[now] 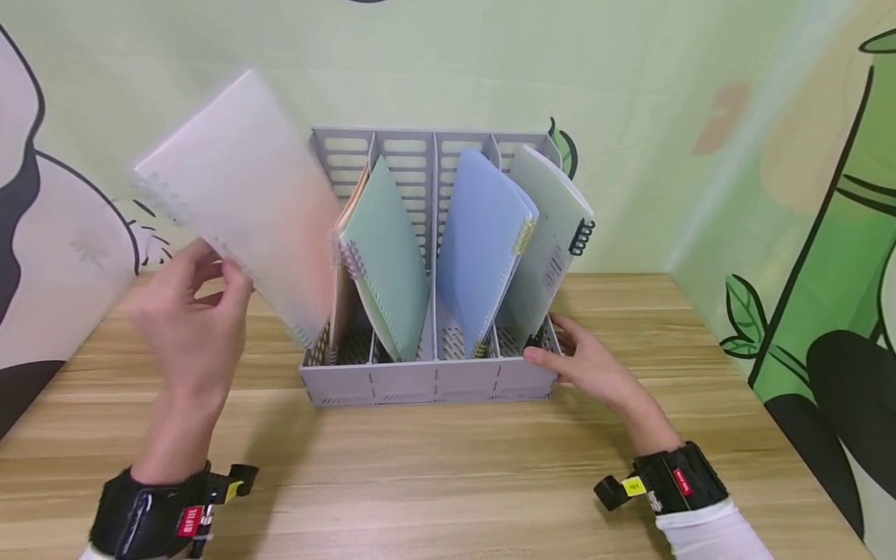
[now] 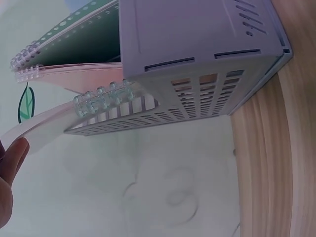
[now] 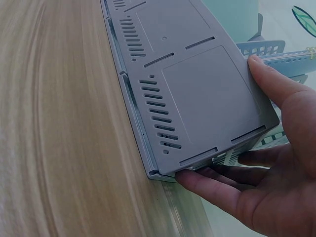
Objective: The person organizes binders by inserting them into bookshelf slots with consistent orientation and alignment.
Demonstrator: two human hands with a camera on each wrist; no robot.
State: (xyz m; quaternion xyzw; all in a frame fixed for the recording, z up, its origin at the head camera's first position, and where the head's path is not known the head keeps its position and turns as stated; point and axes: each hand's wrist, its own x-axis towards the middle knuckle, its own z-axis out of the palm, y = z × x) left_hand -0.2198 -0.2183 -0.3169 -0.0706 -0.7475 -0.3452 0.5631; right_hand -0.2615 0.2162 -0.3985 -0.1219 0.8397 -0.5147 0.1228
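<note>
My left hand (image 1: 196, 303) pinches the coil edge of a translucent-covered spiral notebook (image 1: 238, 155). The notebook is tilted, and its lower corner reaches into the leftmost slot of a grey file organizer (image 1: 402, 383). In the left wrist view its clear coil (image 2: 103, 100) lies across the low side rim. A pinkish notebook (image 1: 341, 311) stands in that slot, beside a green notebook (image 1: 395, 264). To the right lean a blue notebook (image 1: 479, 241) and a pale notebook (image 1: 535, 249) with a black coil. My right hand (image 1: 595, 362) grips the organizer's front right corner, thumb on its front rim.
The organizer stands on a wooden table (image 1: 434, 474), with slotted dividers between its compartments. Close behind it hangs a light green printed backdrop (image 1: 448, 70), which also lines both sides of the table.
</note>
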